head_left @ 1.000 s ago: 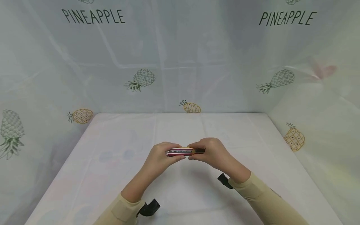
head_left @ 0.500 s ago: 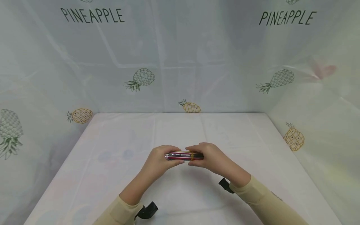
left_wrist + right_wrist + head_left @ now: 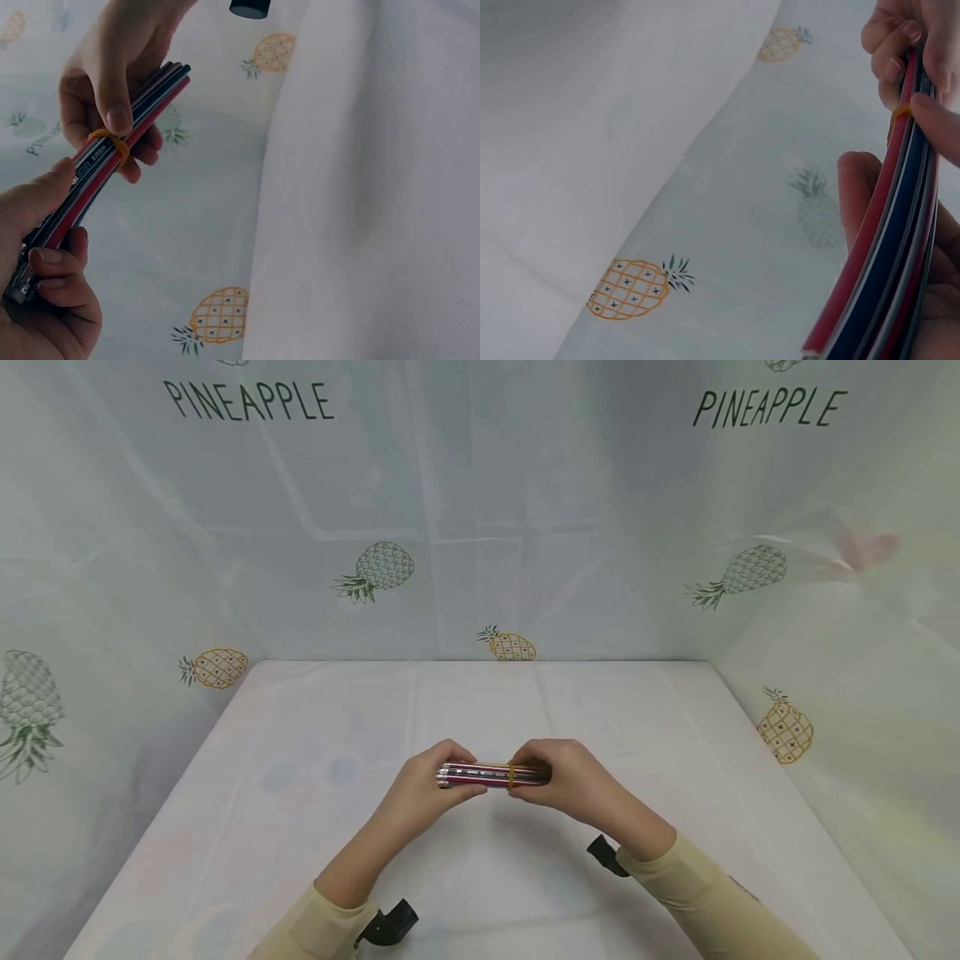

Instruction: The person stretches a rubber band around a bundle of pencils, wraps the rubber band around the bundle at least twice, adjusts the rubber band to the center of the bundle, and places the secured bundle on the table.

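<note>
A bundle of pencils (image 3: 483,775), striped red, dark and silvery, is held level above the table in the head view. Around it runs an orange-yellow rubber band (image 3: 114,142), nearer the bundle's right end. My left hand (image 3: 420,783) grips the left end between thumb and fingers. On the other side, my right hand (image 3: 576,779) holds the right part, fingertips at the band. In the right wrist view the pencils (image 3: 889,232) stretch past the right hand's fingers towards the camera. The palms hide parts of both ends.
A white-covered table (image 3: 337,843) lies beneath the hands. Pale sheeting with pineapple prints (image 3: 384,567) hangs behind and at both sides. Black wrist-worn devices (image 3: 390,922) sit below the sleeves.
Both hands and the bundle have come slightly lower in the head view. During the last half second, the right fingertips shifted right, widening the gap between the hands.
</note>
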`<state>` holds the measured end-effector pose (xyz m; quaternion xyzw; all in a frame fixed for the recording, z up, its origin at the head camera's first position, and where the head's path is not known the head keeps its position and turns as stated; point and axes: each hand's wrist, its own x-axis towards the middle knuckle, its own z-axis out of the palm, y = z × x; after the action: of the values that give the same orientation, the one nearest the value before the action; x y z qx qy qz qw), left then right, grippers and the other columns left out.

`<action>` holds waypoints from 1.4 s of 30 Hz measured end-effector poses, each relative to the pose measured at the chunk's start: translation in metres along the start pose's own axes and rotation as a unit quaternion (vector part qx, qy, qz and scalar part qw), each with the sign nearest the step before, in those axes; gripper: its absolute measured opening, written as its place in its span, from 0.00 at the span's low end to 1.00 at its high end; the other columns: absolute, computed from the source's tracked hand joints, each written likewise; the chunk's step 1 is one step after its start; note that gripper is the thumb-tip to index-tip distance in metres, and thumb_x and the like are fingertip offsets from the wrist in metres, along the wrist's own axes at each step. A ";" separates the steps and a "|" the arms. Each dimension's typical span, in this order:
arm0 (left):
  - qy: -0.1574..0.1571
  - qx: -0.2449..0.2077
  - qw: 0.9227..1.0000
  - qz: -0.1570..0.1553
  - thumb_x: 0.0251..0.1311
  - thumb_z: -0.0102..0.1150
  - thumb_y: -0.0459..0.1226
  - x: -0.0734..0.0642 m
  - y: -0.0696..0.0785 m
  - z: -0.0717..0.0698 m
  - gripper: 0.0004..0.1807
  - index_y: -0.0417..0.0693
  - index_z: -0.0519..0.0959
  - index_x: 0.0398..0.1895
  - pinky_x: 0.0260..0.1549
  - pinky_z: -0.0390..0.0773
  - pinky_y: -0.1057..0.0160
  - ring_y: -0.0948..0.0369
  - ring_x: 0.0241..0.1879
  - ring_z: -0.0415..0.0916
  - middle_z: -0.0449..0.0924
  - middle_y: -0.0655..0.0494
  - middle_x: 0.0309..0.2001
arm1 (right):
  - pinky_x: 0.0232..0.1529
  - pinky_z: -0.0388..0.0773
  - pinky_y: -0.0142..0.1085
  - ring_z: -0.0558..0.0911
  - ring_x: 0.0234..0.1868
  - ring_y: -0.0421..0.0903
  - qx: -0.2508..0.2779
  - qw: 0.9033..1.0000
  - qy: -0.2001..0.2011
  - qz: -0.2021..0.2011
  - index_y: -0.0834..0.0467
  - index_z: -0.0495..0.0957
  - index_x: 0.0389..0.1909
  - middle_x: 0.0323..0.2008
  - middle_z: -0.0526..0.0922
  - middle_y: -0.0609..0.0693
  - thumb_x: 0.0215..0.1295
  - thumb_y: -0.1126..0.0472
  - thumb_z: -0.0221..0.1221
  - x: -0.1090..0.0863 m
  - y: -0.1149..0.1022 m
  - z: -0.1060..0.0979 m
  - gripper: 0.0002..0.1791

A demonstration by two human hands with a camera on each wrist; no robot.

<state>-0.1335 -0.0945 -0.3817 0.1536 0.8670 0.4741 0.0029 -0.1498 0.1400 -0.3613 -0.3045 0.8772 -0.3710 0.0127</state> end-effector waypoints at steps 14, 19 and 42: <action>0.017 -0.034 0.999 0.037 0.51 0.74 0.38 0.000 0.004 0.006 0.15 0.52 0.78 0.39 0.29 0.79 0.64 0.63 0.34 0.77 0.79 0.60 0.39 | 0.28 0.76 0.28 0.78 0.29 0.32 -0.030 0.994 0.056 -0.090 0.59 0.86 0.43 0.32 0.85 0.39 0.48 0.61 0.75 0.003 0.000 0.006 0.20; 0.021 -0.025 0.999 0.035 0.49 0.75 0.38 0.000 0.003 0.006 0.16 0.54 0.78 0.39 0.29 0.79 0.64 0.65 0.33 0.78 0.80 0.62 0.39 | 0.31 0.75 0.28 0.77 0.30 0.32 -0.052 0.993 0.045 -0.097 0.57 0.85 0.46 0.34 0.84 0.39 0.49 0.57 0.75 0.004 0.001 0.008 0.21; 0.065 -0.059 0.993 -0.073 0.42 0.80 0.42 0.002 -0.001 -0.019 0.19 0.59 0.83 0.40 0.27 0.77 0.60 0.60 0.30 0.78 0.82 0.60 0.38 | 0.35 0.79 0.32 0.80 0.36 0.37 0.020 0.996 0.047 -0.074 0.54 0.82 0.49 0.42 0.84 0.42 0.52 0.69 0.71 -0.006 0.020 -0.011 0.22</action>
<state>-0.1386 -0.1101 -0.3714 0.0578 0.8449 0.5317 -0.0098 -0.1586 0.1608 -0.3680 -0.3503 0.8446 -0.4018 -0.0498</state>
